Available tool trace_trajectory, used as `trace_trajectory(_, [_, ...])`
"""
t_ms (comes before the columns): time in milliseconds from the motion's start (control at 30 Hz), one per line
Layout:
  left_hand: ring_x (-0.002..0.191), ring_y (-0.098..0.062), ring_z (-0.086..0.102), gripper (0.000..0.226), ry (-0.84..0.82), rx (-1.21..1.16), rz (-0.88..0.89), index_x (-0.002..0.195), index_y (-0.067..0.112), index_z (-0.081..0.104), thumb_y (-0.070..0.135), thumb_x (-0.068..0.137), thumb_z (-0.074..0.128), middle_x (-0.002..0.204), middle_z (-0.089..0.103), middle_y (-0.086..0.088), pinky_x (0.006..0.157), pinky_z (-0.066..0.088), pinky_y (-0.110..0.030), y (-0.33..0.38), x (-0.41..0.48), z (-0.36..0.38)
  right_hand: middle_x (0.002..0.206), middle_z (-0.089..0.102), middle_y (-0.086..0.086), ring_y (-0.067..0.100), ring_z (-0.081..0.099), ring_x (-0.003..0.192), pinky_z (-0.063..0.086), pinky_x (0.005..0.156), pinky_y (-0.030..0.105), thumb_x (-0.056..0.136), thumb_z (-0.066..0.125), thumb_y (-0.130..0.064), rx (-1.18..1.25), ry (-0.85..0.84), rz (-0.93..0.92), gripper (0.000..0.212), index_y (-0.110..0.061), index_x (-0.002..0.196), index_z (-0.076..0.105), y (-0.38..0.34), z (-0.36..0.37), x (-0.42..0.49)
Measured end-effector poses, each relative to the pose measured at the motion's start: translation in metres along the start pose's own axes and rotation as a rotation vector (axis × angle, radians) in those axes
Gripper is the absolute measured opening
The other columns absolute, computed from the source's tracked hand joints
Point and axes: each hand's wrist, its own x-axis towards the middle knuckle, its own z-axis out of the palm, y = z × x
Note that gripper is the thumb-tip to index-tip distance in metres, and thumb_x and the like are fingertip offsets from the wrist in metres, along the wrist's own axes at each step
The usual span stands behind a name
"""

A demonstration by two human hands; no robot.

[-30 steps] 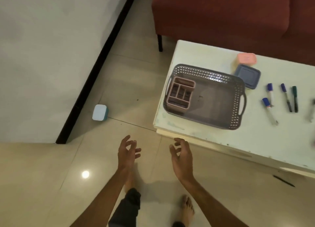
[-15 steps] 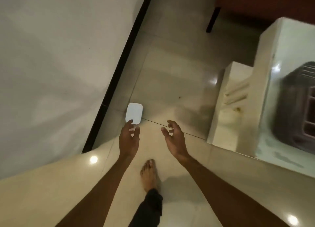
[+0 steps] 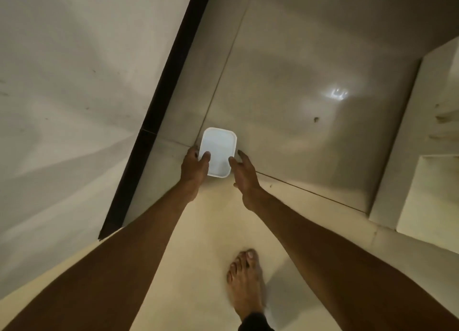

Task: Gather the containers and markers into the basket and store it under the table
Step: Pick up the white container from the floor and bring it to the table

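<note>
A small white, pale-blue-tinted container (image 3: 218,148) with a rounded rectangular lid lies on the tiled floor close to the wall's black skirting. My left hand (image 3: 195,165) holds its left side, thumb on the lid and fingers curled round the edge. My right hand (image 3: 244,173) holds its lower right side, thumb tip on the lid's rim and fingers along the right wall. The basket, the markers and the other containers are out of view.
The wall with its black skirting board (image 3: 159,112) runs diagonally at the left. The white table's leg and underside (image 3: 422,171) stand at the right edge. My bare foot (image 3: 246,283) rests on the floor below the hands.
I have bent down and moved toward the floor container. Both hands have gone from hovering open near it to closing on its two sides. The table top and basket have left the view.
</note>
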Motion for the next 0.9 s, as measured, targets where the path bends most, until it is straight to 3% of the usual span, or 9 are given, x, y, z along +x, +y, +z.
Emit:
trace_trajectory(100, [0.125,-0.031,0.053,0.045,0.001,0.084,0.063,0.144,0.01,0.044,0.022,0.101,0.049,0.14,0.054,-0.012,0.103,0.048,-0.041,-0.003,0.003,0.008,0.124,0.059,0.003,0.028,0.056,0.117,0.05,0.09,0.043,0.099,0.054,-0.016,-0.035,0.027,-0.073,0.046,-0.023,0.144,0.048,0.006,0.003,0.014])
trace_trajectory(233, [0.12,-0.029,0.057,0.039,0.12,0.096,0.163,0.137,0.008,0.05,0.009,0.097,0.05,0.135,0.057,-0.014,0.09,0.049,-0.029,0.014,-0.034,0.003,0.114,0.06,0.005,0.029,0.058,0.11,0.058,0.092,0.047,0.098,0.054,-0.013,-0.1,0.077,-0.166,0.043,-0.022,0.139,0.054,-0.01,-0.008,-0.012])
trace_trajectory(333, [0.115,-0.027,0.061,0.038,0.14,0.014,0.246,0.132,0.012,0.055,0.008,0.095,0.055,0.131,0.06,-0.012,0.089,0.058,-0.038,0.036,-0.084,-0.01,0.116,0.062,0.007,0.025,0.06,0.105,0.059,0.082,0.038,0.098,0.055,-0.012,-0.113,0.087,-0.227,0.044,-0.021,0.141,0.054,-0.036,-0.025,-0.064])
trace_trajectory(433, [0.109,-0.026,0.065,0.035,0.102,-0.067,0.29,0.129,0.017,0.057,0.017,0.094,0.063,0.126,0.063,-0.009,0.077,0.063,-0.045,0.061,-0.149,-0.019,0.121,0.063,0.009,0.021,0.063,0.097,0.058,0.067,0.025,0.098,0.058,-0.013,-0.098,0.102,-0.278,0.045,-0.02,0.142,0.054,-0.058,-0.054,-0.129])
trace_trajectory(600, [0.105,-0.023,0.066,0.038,0.063,-0.049,0.372,0.131,0.013,0.058,0.019,0.094,0.065,0.124,0.064,-0.006,0.064,0.062,-0.022,0.119,-0.268,-0.01,0.123,0.061,0.007,0.014,0.063,0.098,0.056,0.062,0.017,0.098,0.061,-0.022,-0.095,0.119,-0.374,0.046,-0.018,0.143,0.053,-0.096,-0.124,-0.241])
trace_trajectory(667, [0.103,-0.022,0.066,0.04,0.042,-0.056,0.407,0.132,0.01,0.059,0.017,0.093,0.066,0.125,0.065,-0.006,0.062,0.061,-0.02,0.145,-0.315,0.006,0.124,0.06,0.005,0.013,0.063,0.099,0.06,0.068,0.02,0.098,0.061,-0.025,-0.107,0.145,-0.418,0.047,-0.021,0.144,0.052,-0.11,-0.162,-0.28])
trace_trajectory(767, [0.101,-0.022,0.068,0.041,0.028,-0.089,0.438,0.133,0.01,0.059,0.015,0.093,0.066,0.123,0.065,-0.006,0.066,0.063,-0.029,0.178,-0.381,0.037,0.123,0.06,0.006,0.02,0.064,0.103,0.063,0.081,0.036,0.099,0.06,-0.03,-0.108,0.19,-0.5,0.044,-0.027,0.142,0.054,-0.125,-0.221,-0.326])
trace_trajectory(900, [0.098,-0.016,0.07,0.036,0.011,-0.143,0.51,0.129,0.013,0.063,0.013,0.093,0.066,0.116,0.068,-0.002,0.067,0.063,-0.032,0.211,-0.465,0.095,0.118,0.058,0.007,0.02,0.063,0.102,0.063,0.079,0.042,0.099,0.057,-0.031,-0.075,0.222,-0.598,0.043,-0.032,0.142,0.054,-0.134,-0.311,-0.385])
